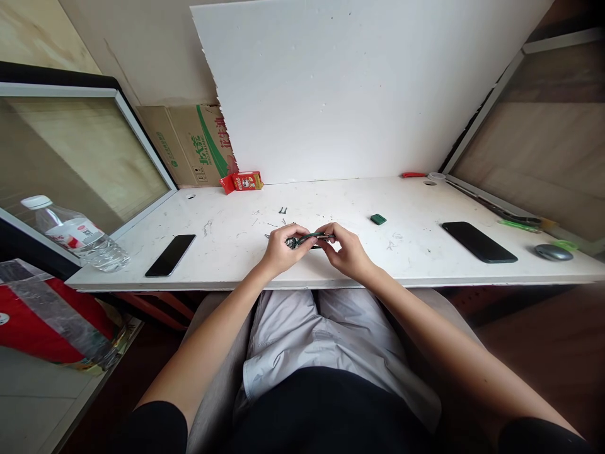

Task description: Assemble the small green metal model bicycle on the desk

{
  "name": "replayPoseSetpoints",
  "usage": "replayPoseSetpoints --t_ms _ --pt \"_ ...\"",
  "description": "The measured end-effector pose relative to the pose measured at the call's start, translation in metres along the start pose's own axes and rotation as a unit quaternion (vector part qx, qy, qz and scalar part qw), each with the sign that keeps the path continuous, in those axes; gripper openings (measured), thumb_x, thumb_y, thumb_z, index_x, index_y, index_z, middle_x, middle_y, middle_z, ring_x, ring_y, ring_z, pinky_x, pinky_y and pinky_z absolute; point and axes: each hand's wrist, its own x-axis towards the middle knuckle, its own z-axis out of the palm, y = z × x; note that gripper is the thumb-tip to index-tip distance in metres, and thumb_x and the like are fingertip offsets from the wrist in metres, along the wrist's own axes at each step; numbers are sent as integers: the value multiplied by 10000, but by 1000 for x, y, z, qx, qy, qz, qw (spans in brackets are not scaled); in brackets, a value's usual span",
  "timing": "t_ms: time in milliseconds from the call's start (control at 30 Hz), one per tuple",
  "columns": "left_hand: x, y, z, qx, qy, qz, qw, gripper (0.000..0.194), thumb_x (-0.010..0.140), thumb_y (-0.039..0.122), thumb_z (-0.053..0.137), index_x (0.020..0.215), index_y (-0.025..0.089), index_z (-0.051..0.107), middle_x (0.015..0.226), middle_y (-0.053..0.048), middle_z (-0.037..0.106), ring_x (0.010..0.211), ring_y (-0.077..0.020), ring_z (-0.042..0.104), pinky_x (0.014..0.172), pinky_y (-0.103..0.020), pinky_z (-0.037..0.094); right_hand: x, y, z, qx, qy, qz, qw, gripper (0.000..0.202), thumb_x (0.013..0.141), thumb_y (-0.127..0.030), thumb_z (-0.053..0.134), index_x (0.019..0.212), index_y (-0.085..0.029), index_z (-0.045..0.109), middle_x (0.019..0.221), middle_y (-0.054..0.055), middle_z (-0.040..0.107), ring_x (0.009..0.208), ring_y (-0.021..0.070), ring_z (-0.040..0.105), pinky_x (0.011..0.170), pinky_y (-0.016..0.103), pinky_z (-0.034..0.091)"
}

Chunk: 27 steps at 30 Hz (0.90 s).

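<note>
Just above the desk's front edge, my left hand [287, 249] and my right hand [346, 251] meet, thumbs and fingers closed in pinches. Between them lies a small, slim dark green piece [307, 239], level and partly covered by the fingers. Its kind is too small to make out. Both hands grip it, the left at one end and the right at the other. Beyond the left hand, two small dark screw-like parts [282, 210] and a few thin bits lie on the desk. A green block-like piece [378, 219] rests to the right of my hands.
The white desk [227, 252] bears a phone [171, 255] and a water bottle [78, 233] at left. At right are another phone [479, 242] and a grey mouse [553, 252]. A red box [248, 181] stands at the back, before a white board [331, 94].
</note>
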Motion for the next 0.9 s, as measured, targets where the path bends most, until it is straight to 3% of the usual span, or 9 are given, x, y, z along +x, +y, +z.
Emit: replayPoseSetpoints --t_ms 133,267,367,467,700,900 --pt "-1 -4 3 -14 9 -11 1000 190 908 371 784 980 199 748 987 -79 800 930 -228 776 863 -341 610 0 2 1 -5 9 10 1000 106 1044 -319 604 978 -277 531 986 52 716 831 215 657 690 368 522" --pt "1 -6 -1 -9 -16 -4 1000 297 872 377 843 1097 207 752 1076 -92 811 1010 -254 783 920 -367 604 0 6 1 -6 33 17 999 81 1024 -309 632 993 -272 567 975 43 720 809 200 640 712 361 538" --pt "1 -5 -6 83 -43 42 995 527 770 340 934 1239 234 717 1224 -97 788 1136 -287 752 1022 -414 567 0 9 1 7 57 39 998 115 997 -343 677 992 -268 589 947 37 714 787 194 627 717 359 561" --pt "-1 -8 -5 194 -65 75 976 628 735 278 947 1305 268 681 1310 -83 760 1204 -316 716 1083 -468 518 -1 11 2 21 74 60 995 170 974 -402 717 994 -271 611 892 26 688 752 189 604 707 363 575" --pt "-6 -14 4 238 -27 43 970 486 812 176 824 1264 286 682 1209 -43 800 1042 -277 753 999 -425 518 -2 9 2 59 73 66 993 217 967 -439 744 981 -277 601 990 37 727 815 204 639 787 417 603" --pt "-3 -10 -3 199 -34 35 979 389 820 190 820 1182 264 700 1047 -21 830 1004 -252 785 1005 -419 477 1 8 -4 5 80 39 996 253 960 -348 764 918 -282 523 965 29 739 878 238 654 857 457 552"
